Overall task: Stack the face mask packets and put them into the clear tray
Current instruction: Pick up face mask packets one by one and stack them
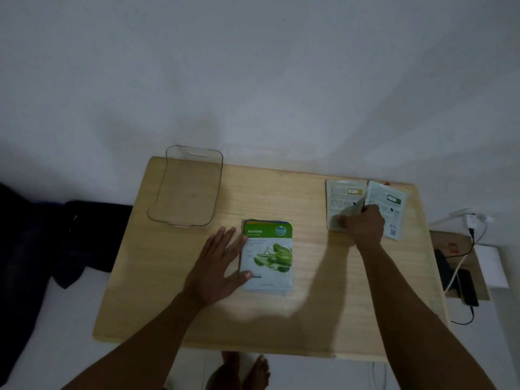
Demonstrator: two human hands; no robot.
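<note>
The pale wooden table serves as the landmark. Its near half and the strip between the packets lie bare, leaving open room; its far edge meets a white wall.

At the table's far left corner sits the clear plastic tray, rectangular with rounded corners and a handle cut-out, nothing in it. Near the table's middle lies a stack of face mask packets, topped by a white and green one printed "AloeVera"; blue and yellow edges peek out at the stack's far end. The left hand lies flat and spread on the table against the stack's left edge, thumb tip resting on the top packet, clamping nothing.

At the table's far right, two pale packets lie side by side, backs up: a cream-white packet and a pale green packet, close to the edge. The right hand is curled over both, fingers pressing the cream one; whether it has pinched it I cannot tell.

Beyond the table's right edge lie a brown cardboard box, cables and a white charger. Left of the table lies dark cloth.
</note>
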